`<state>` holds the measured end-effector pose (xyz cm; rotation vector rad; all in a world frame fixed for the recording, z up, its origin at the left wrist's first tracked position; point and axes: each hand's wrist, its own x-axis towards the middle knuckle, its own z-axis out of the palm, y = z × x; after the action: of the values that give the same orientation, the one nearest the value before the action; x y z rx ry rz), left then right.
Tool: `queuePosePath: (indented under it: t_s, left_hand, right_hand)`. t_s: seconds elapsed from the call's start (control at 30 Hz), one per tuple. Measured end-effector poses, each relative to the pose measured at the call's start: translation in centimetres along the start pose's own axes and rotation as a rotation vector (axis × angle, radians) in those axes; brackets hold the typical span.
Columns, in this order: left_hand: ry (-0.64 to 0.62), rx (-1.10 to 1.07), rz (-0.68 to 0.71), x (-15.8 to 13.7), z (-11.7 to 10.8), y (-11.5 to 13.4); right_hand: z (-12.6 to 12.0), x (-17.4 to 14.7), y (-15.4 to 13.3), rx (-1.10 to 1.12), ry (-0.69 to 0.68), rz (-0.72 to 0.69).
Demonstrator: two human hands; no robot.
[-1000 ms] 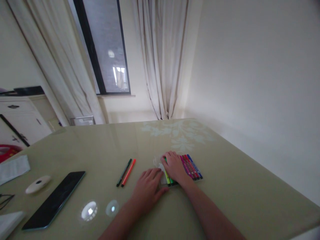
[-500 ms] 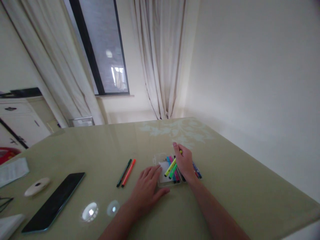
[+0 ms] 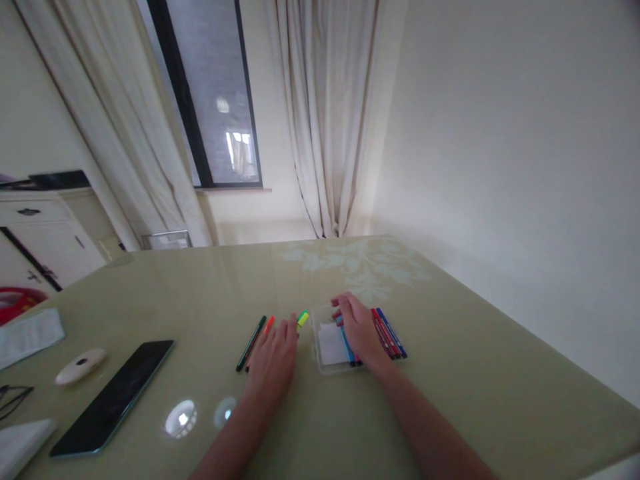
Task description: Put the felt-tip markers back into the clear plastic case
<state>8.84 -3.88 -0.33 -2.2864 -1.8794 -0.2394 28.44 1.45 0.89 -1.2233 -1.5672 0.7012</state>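
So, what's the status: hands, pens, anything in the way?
Left hand partly covering orange pen, beside yellow pen; grip unclear. Right hand over case, red pens alongside. Both hands block some view.

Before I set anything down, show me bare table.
Bare tabletop spreads right of the marker case; another patch lies between the black-screened device and dark green marker. Crowded: from that marker to the case, around the left hand and right hand.
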Motion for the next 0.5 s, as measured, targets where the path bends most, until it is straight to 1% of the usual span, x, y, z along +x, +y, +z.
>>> queuePosePath:
  t_s: [0.03,0.07,0.17,0.27,0.37,0.5]
  left_hand:
    - [-0.011,0.031,-0.055,0.0,0.0,-0.6]
    - [-0.027,0.055,-0.101,0.0,-0.1,-1.1]
    - [-0.069,0.083,-0.187,0.0,-0.4,-2.1]
    - [-0.05,0.093,-0.236,0.1,-0.9,-2.3]
    - [-0.026,0.1,-0.275,0.2,-1.1,-2.5]
    - [-0.012,0.118,-0.3,0.4,-0.6,-3.5]
  right_hand:
    - [-0.7,0.5,0.6,-0.133,0.042,-0.037]
    - [-1.3,0.9,1.1,-0.245,0.052,-0.059]
    - [-2.0,1.3,2.2,-0.501,-0.018,-0.075]
    - [-1.5,1.2,2.5,-0.699,-0.1,-0.098]
    - [-1.2,1.0,2.2,-0.818,-0.163,-0.131]
    - [-1.3,0.9,1.9,-0.857,-0.2,-0.147]
